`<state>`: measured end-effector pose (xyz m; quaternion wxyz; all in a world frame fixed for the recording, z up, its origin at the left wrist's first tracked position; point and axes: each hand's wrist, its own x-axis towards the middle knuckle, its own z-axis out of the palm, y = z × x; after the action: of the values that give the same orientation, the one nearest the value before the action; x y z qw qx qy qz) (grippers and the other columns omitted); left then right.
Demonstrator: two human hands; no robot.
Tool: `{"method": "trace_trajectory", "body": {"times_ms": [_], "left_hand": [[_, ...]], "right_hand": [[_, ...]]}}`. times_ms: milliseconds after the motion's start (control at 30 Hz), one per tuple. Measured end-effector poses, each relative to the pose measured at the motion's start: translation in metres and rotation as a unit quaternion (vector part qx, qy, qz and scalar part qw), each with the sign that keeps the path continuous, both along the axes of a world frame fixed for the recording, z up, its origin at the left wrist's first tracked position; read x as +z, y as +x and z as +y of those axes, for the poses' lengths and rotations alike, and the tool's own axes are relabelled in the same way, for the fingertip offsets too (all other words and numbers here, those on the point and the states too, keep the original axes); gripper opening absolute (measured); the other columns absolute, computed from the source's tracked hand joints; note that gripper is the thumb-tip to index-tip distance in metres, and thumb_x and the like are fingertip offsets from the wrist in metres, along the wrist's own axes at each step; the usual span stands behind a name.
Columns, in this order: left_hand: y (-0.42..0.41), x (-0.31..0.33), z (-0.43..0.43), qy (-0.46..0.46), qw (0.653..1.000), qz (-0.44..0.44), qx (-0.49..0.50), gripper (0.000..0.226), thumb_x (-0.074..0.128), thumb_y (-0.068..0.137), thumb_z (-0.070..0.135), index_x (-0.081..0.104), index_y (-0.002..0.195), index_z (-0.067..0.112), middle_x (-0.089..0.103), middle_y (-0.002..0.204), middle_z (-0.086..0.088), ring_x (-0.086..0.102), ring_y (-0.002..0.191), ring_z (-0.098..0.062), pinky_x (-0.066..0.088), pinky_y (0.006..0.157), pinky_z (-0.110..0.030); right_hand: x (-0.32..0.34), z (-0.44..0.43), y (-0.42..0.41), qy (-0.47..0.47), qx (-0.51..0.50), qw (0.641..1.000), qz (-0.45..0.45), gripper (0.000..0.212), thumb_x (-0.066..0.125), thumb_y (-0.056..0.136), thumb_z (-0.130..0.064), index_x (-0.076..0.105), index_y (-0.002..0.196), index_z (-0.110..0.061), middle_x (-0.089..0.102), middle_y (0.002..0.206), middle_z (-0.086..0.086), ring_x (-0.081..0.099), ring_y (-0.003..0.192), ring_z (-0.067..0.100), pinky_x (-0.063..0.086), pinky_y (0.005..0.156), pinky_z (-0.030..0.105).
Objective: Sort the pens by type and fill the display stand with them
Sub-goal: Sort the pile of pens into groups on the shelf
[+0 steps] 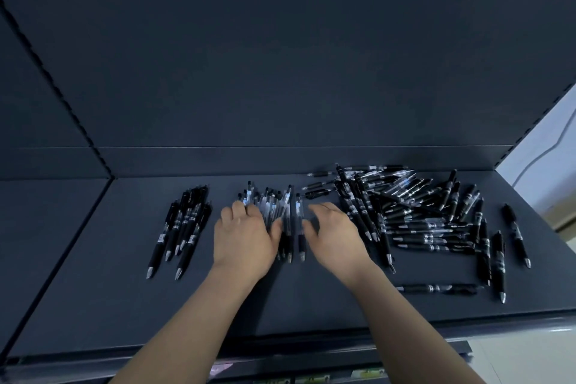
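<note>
Your left grip, a bare hand, lies flat and spread on the middle bundle of pens. Its fingers are straight over the barrels and its thumb is stretched out against them, so it presses rather than pinches. Your right grip sits just to the right of that bundle with its fingers apart and loosely curved, clamped on nothing. Its thumb tip is just beside the outermost pen, and motion blur hides whether it touches.

That middle bundle is made of slim pens with clear, glossy plastic barrels, black clickers and dark rubbery sleeves near silver tips. They lie roughly parallel, tips towards you.

To your left, apart from it, a smaller row of black pens lies side by side. These are thicker and opaque, with matt grip sleeves, metal tips and a pale printed band on each barrel.

To your right a loose heap of pens mixes both kinds, crossing each other at every angle. A few stray black ones lie around its near edge.

All of it rests on the flat, matt dark-grey shelf below a plain panel of the same finish.

The print on the barrels is too small to read, and so are the coloured tags under the shelf's front lip.
</note>
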<state>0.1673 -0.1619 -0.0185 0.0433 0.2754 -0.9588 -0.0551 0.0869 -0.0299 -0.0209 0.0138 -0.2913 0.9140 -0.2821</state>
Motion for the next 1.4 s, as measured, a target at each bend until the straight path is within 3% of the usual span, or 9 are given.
{"method": "trace_trajectory", "body": {"times_ms": [167, 367, 567, 800, 900, 1033, 1133, 1267, 1400], "left_hand": [[-0.015, 0.018, 0.032, 0.034, 0.996, 0.060, -0.051, 0.046, 0.035, 0.098, 0.046, 0.054, 0.120, 0.010, 0.055, 0.120, -0.009, 0.048, 0.113, -0.026, 0.043, 0.091, -0.034], [-0.044, 0.015, 0.081, 0.110, 0.988, 0.043, -0.100, 0.032, 0.046, 0.097, 0.040, 0.050, 0.103, 0.009, 0.062, 0.090, -0.006, 0.061, 0.081, -0.023, 0.048, 0.063, -0.032], [-0.078, 0.007, 0.108, 0.156, 0.987, 0.010, -0.034, 0.040, 0.061, 0.090, 0.039, 0.047, 0.107, 0.005, 0.066, 0.100, -0.012, 0.065, 0.091, -0.030, 0.044, 0.062, -0.031], [-0.088, 0.005, 0.112, 0.243, 0.967, 0.026, 0.075, 0.042, 0.073, 0.079, 0.024, 0.043, 0.103, 0.006, 0.059, 0.087, -0.007, 0.058, 0.073, -0.021, 0.047, 0.057, -0.029], [-0.090, 0.001, 0.111, 0.271, 0.956, 0.038, 0.103, 0.035, 0.075, 0.076, 0.027, 0.049, 0.088, 0.007, 0.057, 0.078, -0.002, 0.058, 0.068, -0.018, 0.041, 0.049, -0.026], [-0.091, -0.002, 0.111, 0.223, 0.969, 0.046, 0.094, 0.025, 0.059, 0.086, 0.030, 0.051, 0.073, 0.011, 0.060, 0.075, -0.005, 0.053, 0.064, -0.019, 0.038, 0.052, -0.027], [-0.098, -0.006, 0.111, 0.209, 0.970, 0.092, 0.087, 0.028, 0.047, 0.095, 0.031, 0.049, 0.080, 0.008, 0.062, 0.082, -0.010, 0.052, 0.069, -0.023, 0.039, 0.060, -0.029], [-0.110, -0.010, 0.114, 0.271, 0.956, 0.086, 0.072, 0.033, 0.064, 0.087, 0.042, 0.062, 0.082, 0.010, 0.064, 0.075, -0.004, 0.060, 0.068, -0.019, 0.043, 0.057, -0.026], [-0.115, -0.011, 0.113, 0.361, 0.923, 0.111, 0.077, 0.021, 0.070, 0.083, 0.025, 0.064, 0.073, 0.007, 0.062, 0.068, -0.003, 0.056, 0.059, -0.014, 0.038, 0.051, -0.023]], "right_hand": [[0.011, 0.041, -0.021, 0.002, -0.022, 0.999, 0.026, 0.029, 0.049, 0.096, -0.020, 0.060, 0.119, -0.006, 0.060, 0.117, 0.007, 0.057, 0.108, 0.026, 0.047, 0.087, 0.035], [0.015, 0.098, -0.053, 0.041, -0.093, 0.995, 0.015, 0.026, 0.052, 0.094, -0.022, 0.063, 0.111, -0.006, 0.069, 0.100, 0.010, 0.062, 0.094, 0.029, 0.051, 0.075, 0.037], [0.015, 0.103, -0.066, 0.077, -0.096, 0.992, -0.027, 0.033, 0.059, 0.090, -0.034, 0.058, 0.112, -0.010, 0.071, 0.092, 0.004, 0.066, 0.089, 0.027, 0.055, 0.074, 0.036], [0.009, 0.103, -0.084, 0.037, -0.113, 0.983, -0.143, 0.030, 0.065, 0.083, -0.024, 0.063, 0.102, -0.001, 0.071, 0.082, 0.013, 0.068, 0.075, 0.031, 0.055, 0.064, 0.037], [0.005, 0.110, -0.093, -0.007, -0.095, 0.981, -0.169, 0.029, 0.061, 0.077, -0.018, 0.044, 0.056, -0.007, 0.040, 0.051, 0.005, 0.035, 0.048, 0.023, 0.032, 0.048, 0.028], [0.007, 0.116, -0.101, -0.030, -0.061, 0.987, -0.147, 0.042, 0.057, 0.078, -0.017, 0.024, 0.052, -0.016, 0.027, 0.046, -0.001, 0.022, 0.046, 0.016, 0.024, 0.048, 0.026], [0.005, 0.112, -0.108, -0.019, -0.050, 0.992, -0.111, 0.041, 0.058, 0.085, -0.020, 0.030, 0.055, -0.016, 0.036, 0.049, -0.002, 0.031, 0.046, 0.016, 0.030, 0.047, 0.026], [0.006, 0.096, -0.111, 0.029, -0.040, 0.995, -0.091, 0.037, 0.061, 0.088, -0.029, 0.040, 0.060, -0.016, 0.048, 0.056, -0.002, 0.044, 0.049, 0.013, 0.029, 0.044, 0.024], [0.005, 0.084, -0.113, 0.067, -0.052, 0.991, -0.100, 0.036, 0.061, 0.088, -0.026, 0.041, 0.060, -0.015, 0.048, 0.058, -0.002, 0.048, 0.054, 0.016, 0.028, 0.044, 0.023]]}}
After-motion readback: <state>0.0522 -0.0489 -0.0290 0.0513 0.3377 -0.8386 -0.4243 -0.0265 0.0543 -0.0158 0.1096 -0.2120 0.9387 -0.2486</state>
